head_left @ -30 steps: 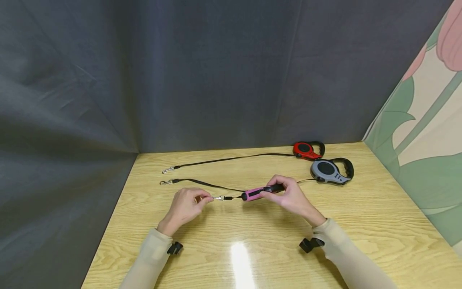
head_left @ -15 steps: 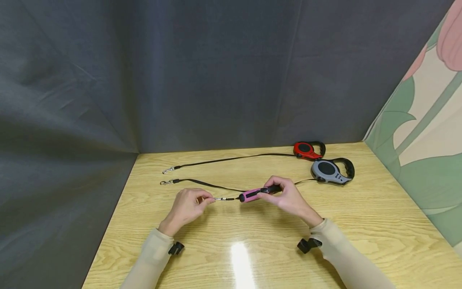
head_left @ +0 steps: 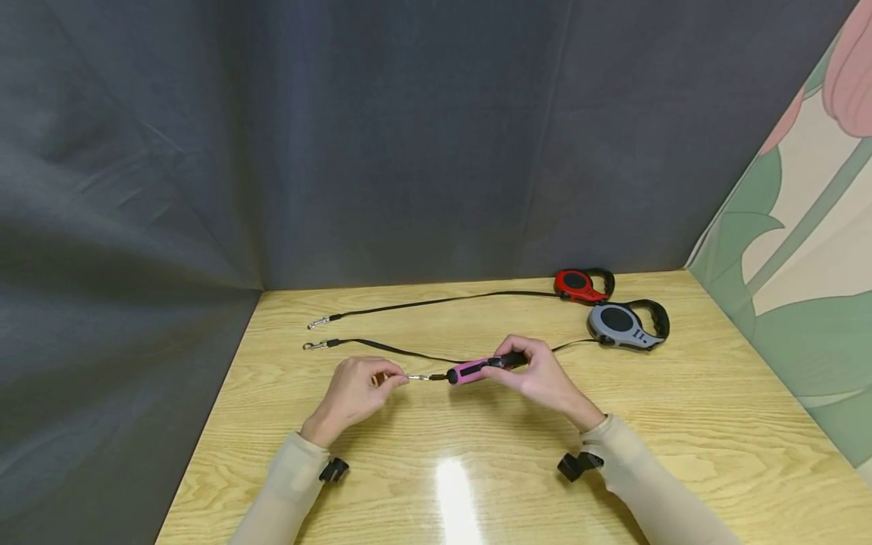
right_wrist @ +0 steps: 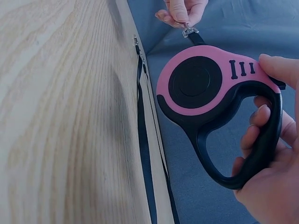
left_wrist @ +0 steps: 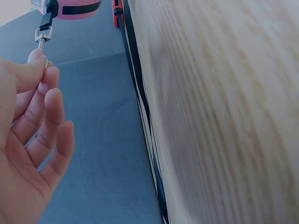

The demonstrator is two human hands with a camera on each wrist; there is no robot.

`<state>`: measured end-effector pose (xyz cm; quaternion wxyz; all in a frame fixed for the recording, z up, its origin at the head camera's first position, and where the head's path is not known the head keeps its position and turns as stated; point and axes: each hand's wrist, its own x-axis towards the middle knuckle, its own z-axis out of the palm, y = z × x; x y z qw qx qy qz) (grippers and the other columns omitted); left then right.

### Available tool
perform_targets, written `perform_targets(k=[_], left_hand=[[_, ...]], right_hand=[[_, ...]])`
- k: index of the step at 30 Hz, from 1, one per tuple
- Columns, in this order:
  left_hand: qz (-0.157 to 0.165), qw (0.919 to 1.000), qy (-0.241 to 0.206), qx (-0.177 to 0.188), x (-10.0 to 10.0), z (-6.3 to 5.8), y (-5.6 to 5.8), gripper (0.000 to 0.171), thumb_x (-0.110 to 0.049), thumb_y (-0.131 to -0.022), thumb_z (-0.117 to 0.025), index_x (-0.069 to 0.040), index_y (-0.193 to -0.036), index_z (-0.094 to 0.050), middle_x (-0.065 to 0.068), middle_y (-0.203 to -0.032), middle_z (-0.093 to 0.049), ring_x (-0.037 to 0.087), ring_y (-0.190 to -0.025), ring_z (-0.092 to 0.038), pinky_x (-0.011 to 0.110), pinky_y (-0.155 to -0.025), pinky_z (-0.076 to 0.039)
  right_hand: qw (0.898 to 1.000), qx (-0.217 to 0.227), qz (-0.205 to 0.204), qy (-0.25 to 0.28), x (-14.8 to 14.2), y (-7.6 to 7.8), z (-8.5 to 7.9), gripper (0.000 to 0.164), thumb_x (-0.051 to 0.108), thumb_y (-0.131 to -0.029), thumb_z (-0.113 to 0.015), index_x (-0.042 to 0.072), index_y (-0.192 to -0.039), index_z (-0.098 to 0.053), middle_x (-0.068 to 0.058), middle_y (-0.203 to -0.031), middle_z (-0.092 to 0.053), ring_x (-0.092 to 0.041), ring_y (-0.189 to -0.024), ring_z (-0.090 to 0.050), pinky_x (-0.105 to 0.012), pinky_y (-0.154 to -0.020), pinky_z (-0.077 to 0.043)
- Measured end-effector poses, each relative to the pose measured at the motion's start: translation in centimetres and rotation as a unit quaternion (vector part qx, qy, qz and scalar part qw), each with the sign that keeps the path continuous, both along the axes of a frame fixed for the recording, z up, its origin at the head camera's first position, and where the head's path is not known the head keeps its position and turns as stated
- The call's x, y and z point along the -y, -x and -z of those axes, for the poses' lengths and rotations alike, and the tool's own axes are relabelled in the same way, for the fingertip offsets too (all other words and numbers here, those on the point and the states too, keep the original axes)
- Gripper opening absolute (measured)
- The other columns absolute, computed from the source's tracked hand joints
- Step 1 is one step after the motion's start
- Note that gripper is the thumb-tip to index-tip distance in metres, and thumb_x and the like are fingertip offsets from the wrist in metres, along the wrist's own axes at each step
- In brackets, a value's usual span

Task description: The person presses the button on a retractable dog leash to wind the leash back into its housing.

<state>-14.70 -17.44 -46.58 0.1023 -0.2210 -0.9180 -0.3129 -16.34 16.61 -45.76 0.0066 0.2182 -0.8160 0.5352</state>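
Observation:
A pink and black retractable dog leash (right_wrist: 195, 84) is held by its black loop handle in my right hand (head_left: 545, 378), fingers curled through the loop and thumb along the top by the button. From its other end a short black strap leads to a silver snap hook (left_wrist: 43, 37). My left hand (head_left: 357, 393) pinches that hook between thumb and fingertips, the other fingers loosely bent. In the right wrist view the leash is raised beside the tabletop (right_wrist: 60, 116), and the fingertips of the left hand show at the top.
Behind my hands lie a grey retractable leash (head_left: 618, 319) and a red one (head_left: 575, 283), at the back right of the wooden table. Their black straps stretch left to two silver hooks (head_left: 316, 345). A dark curtain (head_left: 422, 144) hangs behind, and a floral cloth (head_left: 804, 250) stands at the right.
My right hand has shifted slightly left with the pink leash. The left hand has moved a little right, still pinching the hook, and the short strap between them is shorter.

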Motion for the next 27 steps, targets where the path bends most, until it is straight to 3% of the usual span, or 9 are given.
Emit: perform_targets(k=[7,14,19,24,27], left_hand=[[0.008,1.0,-0.001,-0.003,-0.1,0.0,0.0,0.006,-0.031,-0.094,-0.083,-0.026,-0.095,-0.085,-0.017,-0.083,-0.077,-0.007,-0.067,-0.057,0.021,-0.066,-0.047],[0.007,0.9994,0.026,0.023,-0.3,0.2,-0.1,0.007,-0.031,-0.097,-0.08,-0.026,-0.098,-0.085,-0.017,-0.085,-0.076,-0.007,-0.067,-0.057,0.022,-0.07,-0.048],[0.014,0.9975,0.048,0.05,-0.6,0.5,-0.1,0.009,-0.032,-0.098,-0.079,-0.026,-0.1,-0.085,-0.017,-0.084,-0.075,-0.007,-0.07,-0.058,0.022,-0.071,-0.05],[0.027,0.9952,0.067,0.066,-1.1,0.5,-0.2,0.014,-0.039,-0.1,-0.076,-0.027,-0.101,-0.084,-0.016,-0.088,-0.078,-0.007,-0.07,-0.061,0.022,-0.07,-0.051],[0.028,0.9949,0.059,0.078,-1.6,0.4,-0.5,0.022,-0.044,-0.1,-0.074,-0.027,-0.108,-0.084,-0.012,-0.096,-0.081,-0.001,-0.078,-0.068,0.029,-0.076,-0.055]], right_hand=[[1.0,-0.004,0.003,0.002,0.2,0.1,0.2,0.018,0.018,-0.087,-0.089,0.02,-0.091,-0.072,0.003,-0.086,-0.07,-0.014,-0.077,-0.059,-0.039,-0.076,-0.05],[1.0,-0.001,0.004,0.015,0.5,0.0,0.5,0.016,0.018,-0.088,-0.088,0.018,-0.091,-0.073,0.001,-0.086,-0.07,-0.012,-0.076,-0.06,-0.036,-0.074,-0.051],[0.999,0.023,0.013,0.022,0.9,0.1,0.5,0.015,0.02,-0.089,-0.087,0.014,-0.091,-0.073,-0.001,-0.087,-0.07,-0.012,-0.074,-0.059,-0.027,-0.068,-0.049],[0.999,0.045,0.013,0.025,1.1,0.1,0.5,0.014,0.02,-0.091,-0.086,0.015,-0.092,-0.073,-0.001,-0.086,-0.069,-0.011,-0.071,-0.056,-0.026,-0.066,-0.047],[0.998,0.06,0.011,0.032,1.2,0.1,0.4,0.014,0.022,-0.093,-0.083,0.013,-0.092,-0.073,-0.001,-0.085,-0.068,-0.011,-0.071,-0.054,-0.026,-0.067,-0.045]])
